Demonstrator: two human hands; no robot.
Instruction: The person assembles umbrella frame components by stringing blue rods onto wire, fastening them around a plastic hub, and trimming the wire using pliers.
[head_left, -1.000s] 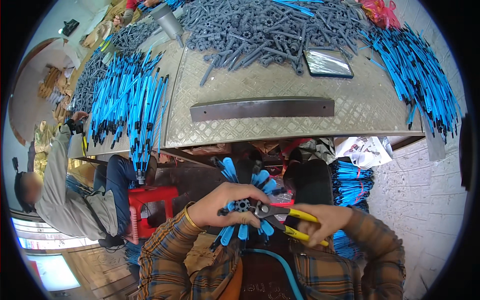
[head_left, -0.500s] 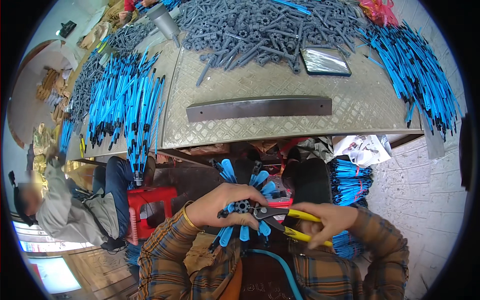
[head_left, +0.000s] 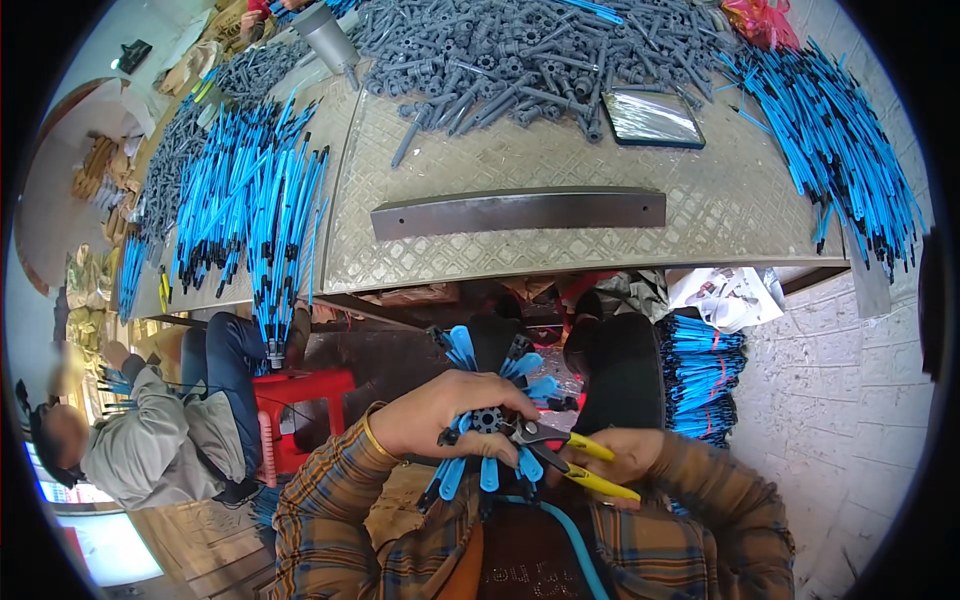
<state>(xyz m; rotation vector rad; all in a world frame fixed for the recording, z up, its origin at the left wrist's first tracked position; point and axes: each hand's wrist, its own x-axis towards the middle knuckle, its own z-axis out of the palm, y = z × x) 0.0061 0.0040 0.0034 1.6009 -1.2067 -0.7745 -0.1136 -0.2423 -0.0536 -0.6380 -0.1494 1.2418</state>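
My left hand [head_left: 440, 412] is closed around a dark round notched hub [head_left: 487, 421], held over my lap. Blue arms [head_left: 462, 346] with black ends fan out from the hub above and below my fingers. My right hand [head_left: 632, 452] grips pliers with yellow handles [head_left: 598, 482]. The jaws of these pliers point left and meet the hub's right side, beside my left fingertips. What lies between the jaws is too small to make out.
Ahead is a table [head_left: 350, 265] bearing a dark metal bar [head_left: 520, 213], a heap of grey plastic parts [head_left: 480, 70], a shiny flat box [head_left: 654, 119] and blue rods at both sides. Bundled blue rods [head_left: 705, 380] stand right of my leg. At left, another person [head_left: 140, 440] sits near a red stool [head_left: 305, 400].
My right hand has moved a little left and down with the pliers' handles, while the jaws stay at the hub. My left hand has barely moved. The person at left has shifted an arm.
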